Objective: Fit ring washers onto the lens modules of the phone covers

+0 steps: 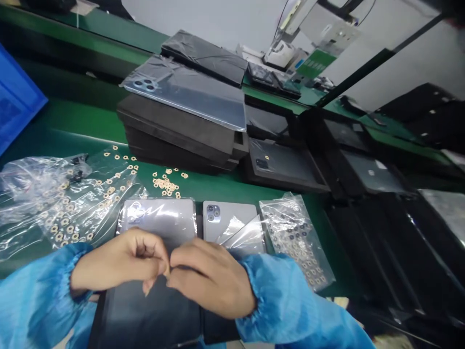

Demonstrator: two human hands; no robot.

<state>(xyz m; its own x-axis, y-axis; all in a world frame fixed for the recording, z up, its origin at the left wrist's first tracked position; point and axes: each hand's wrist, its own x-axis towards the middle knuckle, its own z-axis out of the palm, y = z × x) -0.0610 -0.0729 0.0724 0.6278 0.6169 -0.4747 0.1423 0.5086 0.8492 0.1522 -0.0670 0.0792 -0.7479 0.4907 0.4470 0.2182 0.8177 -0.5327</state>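
Note:
Both hands meet above a plastic-wrapped grey tablet (160,218) in the lower middle. My left hand (127,261) pinches a small tan piece that looks like one of the ring-shaped parts. From the right, my right hand (212,276) closes its fingertips on the same piece, largely hiding it. Just right of the wrapped tablet lies a second grey one (232,225) with a camera bump and wrinkled clear film. Behind the tablets is a pile of small tan rings (166,184). More rings lie on and around a clear plastic bag (83,203) at the left.
Black foam trays (178,131) are stacked at the back, with a wrapped blue-grey tablet (189,89) on top. A bag of small parts (298,237) lies right of the tablets. Black trays (378,232) fill the right side. A blue bin (16,97) stands far left.

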